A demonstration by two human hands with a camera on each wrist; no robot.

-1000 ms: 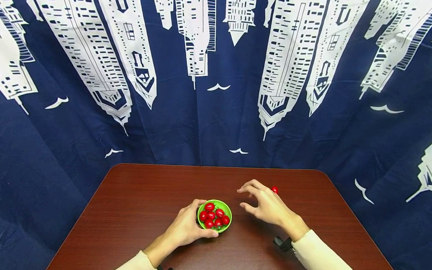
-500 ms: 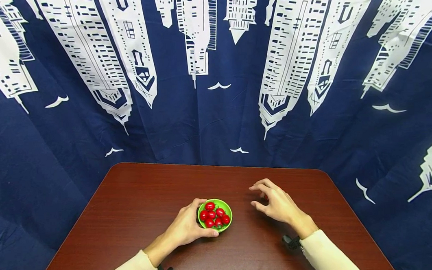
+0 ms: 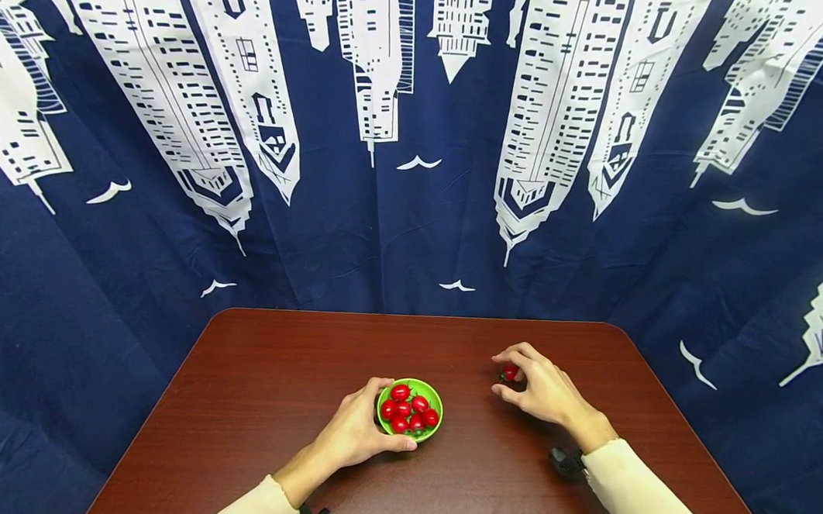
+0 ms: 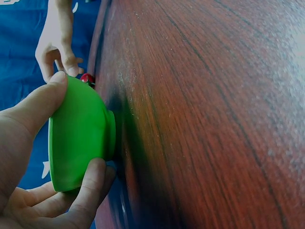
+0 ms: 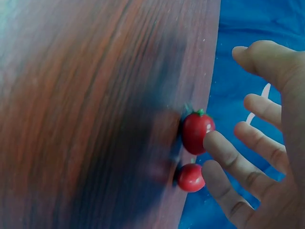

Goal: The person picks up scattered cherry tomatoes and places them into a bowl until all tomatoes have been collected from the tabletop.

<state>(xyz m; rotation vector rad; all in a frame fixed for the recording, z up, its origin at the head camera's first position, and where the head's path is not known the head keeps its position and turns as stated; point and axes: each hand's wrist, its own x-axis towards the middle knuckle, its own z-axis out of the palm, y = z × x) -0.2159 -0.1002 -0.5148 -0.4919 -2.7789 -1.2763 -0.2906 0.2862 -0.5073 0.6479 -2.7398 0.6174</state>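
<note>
- The left hand [image 3: 356,433] grips the green bowl [image 3: 430,427] of red tomatoes [image 3: 407,411] at its rim, near the table's [image 3: 264,373] front middle.
- To the right, the right hand [image 3: 540,390] curls round a loose tomato [image 3: 509,372] lying on the table, fingertips touching; no pinch shows yet.
- It looks light, smooth, easily bruised: better cradled at its sides.
</note>
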